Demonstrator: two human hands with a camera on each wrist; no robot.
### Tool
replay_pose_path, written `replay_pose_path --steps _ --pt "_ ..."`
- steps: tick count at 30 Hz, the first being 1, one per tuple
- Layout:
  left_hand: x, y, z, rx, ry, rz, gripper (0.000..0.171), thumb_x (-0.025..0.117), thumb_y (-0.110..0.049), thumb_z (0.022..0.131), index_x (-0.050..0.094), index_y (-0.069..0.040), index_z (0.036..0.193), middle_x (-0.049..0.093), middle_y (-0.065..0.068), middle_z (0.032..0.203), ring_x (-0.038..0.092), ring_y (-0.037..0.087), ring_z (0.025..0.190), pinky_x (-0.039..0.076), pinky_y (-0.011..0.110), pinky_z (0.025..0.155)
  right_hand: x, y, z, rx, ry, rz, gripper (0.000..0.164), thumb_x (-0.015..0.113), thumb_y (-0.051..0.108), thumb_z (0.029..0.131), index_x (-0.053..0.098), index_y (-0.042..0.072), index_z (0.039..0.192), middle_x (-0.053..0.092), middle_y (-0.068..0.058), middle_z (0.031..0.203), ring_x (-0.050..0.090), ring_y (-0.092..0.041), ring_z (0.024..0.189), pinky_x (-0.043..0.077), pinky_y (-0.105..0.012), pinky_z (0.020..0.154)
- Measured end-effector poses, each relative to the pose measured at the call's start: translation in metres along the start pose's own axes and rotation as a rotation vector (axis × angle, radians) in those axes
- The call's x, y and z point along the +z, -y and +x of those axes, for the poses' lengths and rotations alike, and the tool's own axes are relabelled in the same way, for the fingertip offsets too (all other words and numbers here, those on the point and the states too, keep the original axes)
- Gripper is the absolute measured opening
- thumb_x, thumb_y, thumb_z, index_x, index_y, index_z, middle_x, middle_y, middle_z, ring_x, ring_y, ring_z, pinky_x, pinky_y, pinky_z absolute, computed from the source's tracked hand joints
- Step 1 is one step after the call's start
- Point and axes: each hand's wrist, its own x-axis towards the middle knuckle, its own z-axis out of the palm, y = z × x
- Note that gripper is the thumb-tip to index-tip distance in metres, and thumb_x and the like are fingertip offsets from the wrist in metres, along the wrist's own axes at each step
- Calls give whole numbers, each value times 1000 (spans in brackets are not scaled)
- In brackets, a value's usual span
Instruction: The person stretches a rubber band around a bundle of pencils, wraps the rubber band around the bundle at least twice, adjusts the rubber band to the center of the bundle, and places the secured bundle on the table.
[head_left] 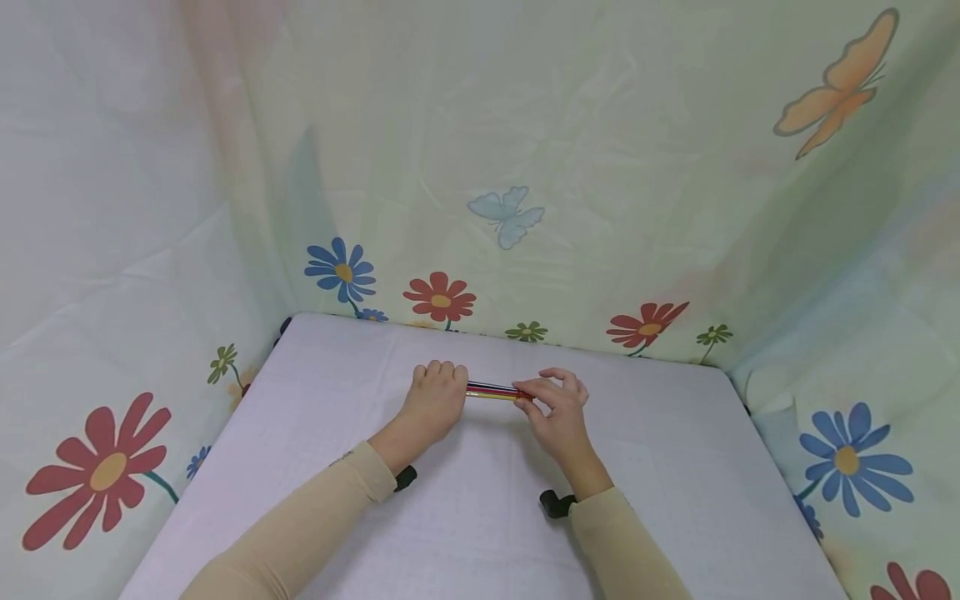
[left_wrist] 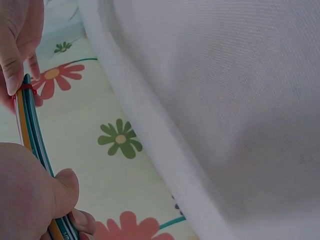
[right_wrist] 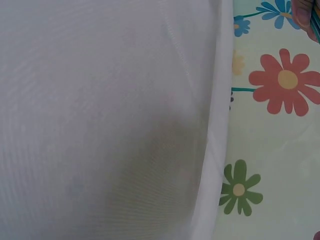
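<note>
Several pencils (head_left: 491, 390), bundled parallel, long axis left-to-right

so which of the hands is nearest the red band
The right hand, its fingers right beside the red band; the left hand grips the pencils farther along.

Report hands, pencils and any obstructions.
Left hand grips pencils. Right hand pinches their end, by red band. No obstruction visible.

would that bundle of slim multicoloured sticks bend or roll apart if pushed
The bundle of slim multicoloured sticks looks stiff, running straight between left hand and right hand. Its thin red band probably limits rolling apart. Slimness suggests little weight.
</note>
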Motion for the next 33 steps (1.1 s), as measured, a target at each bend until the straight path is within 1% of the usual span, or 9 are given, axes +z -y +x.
replay_pose_path --steps 4,8,10,13,17,22,28,30,33 --pt "1 -1 -2 7 -6 8 17 62 -24 109 55 -8 110 60 8 99 52 24 91 39 38 78 3 0 -1 -7 2 -16 29 90 6 82 84 11 110 83 -8 104 56 -38 123 14 -72 113" --pt "4 -3 -3 29 -15 37 21 66 -27 107 57 -9 111 62 7 99 53 23 89 38 37 76 9 3 -2 -26 37 -30 29 90 7 84 84 11 111 84 -8 103 56 -38 121 15 -73 111" --pt "6 -5 -4 32 -17 48 22 66 -28 107 57 -9 112 62 6 99 53 23 90 39 37 76 13 6 -2 -44 56 -38 29 89 8 85 85 12 113 84 -8 103 57 -38 119 16 -75 109" --pt "7 -6 -5 25 -16 58 21 64 -29 108 57 -9 112 63 7 100 55 23 91 40 37 77 16 8 -4 -58 51 -54 33 91 9 83 85 14 115 84 -8 103 59 -37 117 19 -75 107" --pt "7 -7 -6 20 -18 59 22 63 -29 109 58 -9 114 64 8 102 56 24 93 41 38 78 16 8 -5 -30 38 -46 41 93 10 79 84 14 119 84 -7 107 59 -38 121 20 -74 109" --pt "5 -6 -7 21 -23 54 22 65 -30 108 57 -9 114 64 7 101 56 23 91 41 37 77 10 9 -4 45 52 -1 48 96 16 79 81 16 125 82 -7 118 54 -39 135 15 -72 116" --pt "7 -3 -8 18 -34 37 16 61 -25 109 55 -10 107 61 6 97 53 23 88 38 36 75 2 4 -6 83 -20 30 39 97 8 76 83 12 112 83 -8 111 54 -37 136 16 -70 118" --pt "7 -3 -8 17 -48 30 15 61 -24 109 55 -10 105 61 6 96 53 23 87 37 36 74 1 2 -8 92 -36 46 35 96 5 75 84 12 107 83 -7 106 55 -37 134 18 -68 117" --pt "6 -3 -9 25 -45 28 15 60 -24 109 55 -10 105 60 6 95 53 23 87 37 36 74 1 -1 -11 101 -45 73 32 97 4 74 85 12 102 83 -5 100 58 -37 129 22 -65 114"
